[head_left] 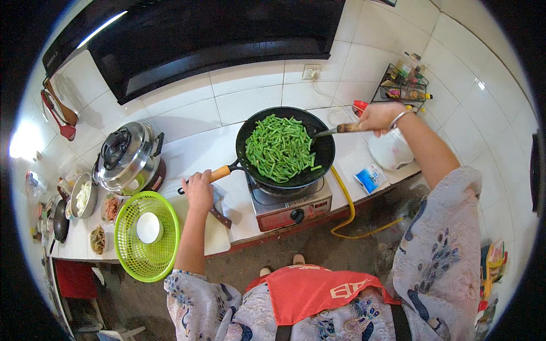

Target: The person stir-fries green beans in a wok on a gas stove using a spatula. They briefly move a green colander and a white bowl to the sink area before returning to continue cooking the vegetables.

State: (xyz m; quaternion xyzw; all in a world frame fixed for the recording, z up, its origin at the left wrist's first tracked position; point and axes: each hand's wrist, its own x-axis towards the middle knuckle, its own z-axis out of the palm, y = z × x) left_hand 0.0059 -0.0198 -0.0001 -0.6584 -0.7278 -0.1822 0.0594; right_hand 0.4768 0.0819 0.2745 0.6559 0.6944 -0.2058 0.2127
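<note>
A green basket (142,262) juts past the front of the desk (244,213), a knife (220,217) near it; beyond, the stove (293,215) bears the wok (326,148) of cut green beans (280,146), a lidded pot (129,169) to its left. White tiles (244,79) line the wall. The left hand (198,190) clamps its fingers on the wooden handle (220,173); the right hand (380,117), arm outstretched, grips a spatula (347,127) with its own.

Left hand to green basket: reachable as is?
Probably yes: the green basket sits close to the left hand, with nothing standing in between, but that hand must first release the wok handle.
</note>
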